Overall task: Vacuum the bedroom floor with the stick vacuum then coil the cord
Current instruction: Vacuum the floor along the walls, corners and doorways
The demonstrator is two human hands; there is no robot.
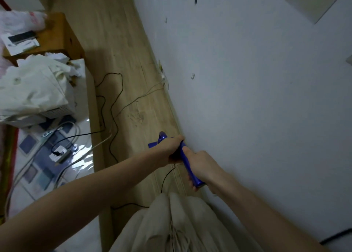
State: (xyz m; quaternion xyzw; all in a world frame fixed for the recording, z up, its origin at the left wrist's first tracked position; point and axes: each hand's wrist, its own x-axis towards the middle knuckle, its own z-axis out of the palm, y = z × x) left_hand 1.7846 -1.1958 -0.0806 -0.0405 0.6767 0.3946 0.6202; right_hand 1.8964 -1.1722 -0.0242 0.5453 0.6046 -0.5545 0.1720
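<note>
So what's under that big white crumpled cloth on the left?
A white box with a grid of small holes peeks out below the cloth, and it sits on a shiny patterned surface. The cloth covers the top of the box, so the rest is hidden.

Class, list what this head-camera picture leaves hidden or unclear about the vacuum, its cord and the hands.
- Vacuum floor head, head view: hidden behind the left hand and right hand gripping the blue handle.
- Black cord: one stretch disappears behind the beige clothing.
- Papers on the wooden table: print too small and blurred.
</note>
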